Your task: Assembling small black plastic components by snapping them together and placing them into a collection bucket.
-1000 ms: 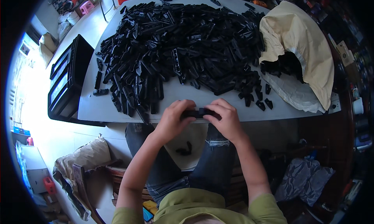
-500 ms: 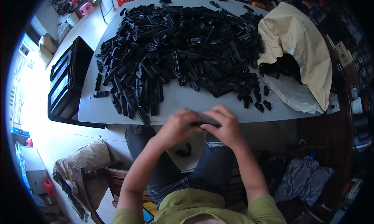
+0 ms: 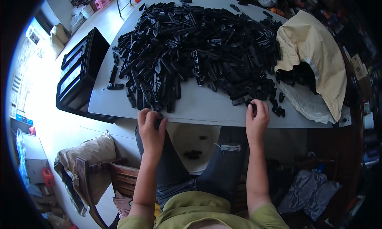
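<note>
Half a second ago both hands meet around one dark part at the table's near edge; now they are well apart, the left hand (image 3: pixel 152 123) at eight o'clock from the view's middle, the right hand (image 3: pixel 258 116) near three. The left is curled narrow around a dark part (image 3: pixel 158 119); the right's fingertips come close together at a small black piece (image 3: pixel 250 103), though whether they grip it cannot be told. The heap of black parts (image 3: pixel 199 45) spreads at twelve. At six, the pale container (image 3: pixel 184 139) now shows a lone black part (image 3: pixel 203 137) above its dark cluster (image 3: pixel 193 154). Grey tabletop (image 3: pixel 203 107) runs between the hands along the near edge, bounded by the cream sack (image 3: pixel 318 49) at two and the black crate (image 3: pixel 79 71) toward ten.
</note>
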Demonstrator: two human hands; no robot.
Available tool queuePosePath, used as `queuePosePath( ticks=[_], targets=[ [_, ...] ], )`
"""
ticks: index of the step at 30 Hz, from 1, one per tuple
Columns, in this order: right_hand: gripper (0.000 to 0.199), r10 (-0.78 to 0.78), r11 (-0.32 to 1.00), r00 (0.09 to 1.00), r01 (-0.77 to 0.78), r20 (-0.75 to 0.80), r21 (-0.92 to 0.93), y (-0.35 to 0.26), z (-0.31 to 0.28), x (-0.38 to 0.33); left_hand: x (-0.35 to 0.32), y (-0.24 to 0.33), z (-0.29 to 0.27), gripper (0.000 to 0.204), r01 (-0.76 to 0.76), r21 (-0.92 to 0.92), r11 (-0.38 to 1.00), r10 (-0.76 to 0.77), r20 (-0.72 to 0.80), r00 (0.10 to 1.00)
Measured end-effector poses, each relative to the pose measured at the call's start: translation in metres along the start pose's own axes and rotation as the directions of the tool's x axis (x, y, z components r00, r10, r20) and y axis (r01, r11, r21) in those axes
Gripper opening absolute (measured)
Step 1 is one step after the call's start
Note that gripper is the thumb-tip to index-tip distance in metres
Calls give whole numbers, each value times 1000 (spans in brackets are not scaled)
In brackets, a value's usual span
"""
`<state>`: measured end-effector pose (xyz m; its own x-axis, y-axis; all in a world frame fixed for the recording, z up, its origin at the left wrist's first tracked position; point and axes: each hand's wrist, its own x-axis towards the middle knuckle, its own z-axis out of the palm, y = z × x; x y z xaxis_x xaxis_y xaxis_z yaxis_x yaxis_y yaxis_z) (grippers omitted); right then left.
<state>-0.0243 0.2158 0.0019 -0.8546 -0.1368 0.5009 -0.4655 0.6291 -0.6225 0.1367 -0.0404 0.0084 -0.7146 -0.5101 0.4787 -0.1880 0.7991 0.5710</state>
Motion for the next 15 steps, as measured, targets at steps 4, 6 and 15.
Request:
queuePosePath(
  ticks=[4, 6, 15],
  targets=[
    [14, 174, 979, 981, -164, -79, 120, 7, -5, -2, -7, 9, -14, 20, 125, -142, 982, -136, -70, 988],
    [15, 170, 979, 975, -151, -144, 134, 5, -7, -4, -12, 19, -15, 22, 54, -255, 965, -85, -112, 990],
    [26, -146, 986, 974, 129, 175, 105, -27, -1, -30, 36, 58, 45, 25, -355, -306, 884, 441, 287, 851]
  ],
)
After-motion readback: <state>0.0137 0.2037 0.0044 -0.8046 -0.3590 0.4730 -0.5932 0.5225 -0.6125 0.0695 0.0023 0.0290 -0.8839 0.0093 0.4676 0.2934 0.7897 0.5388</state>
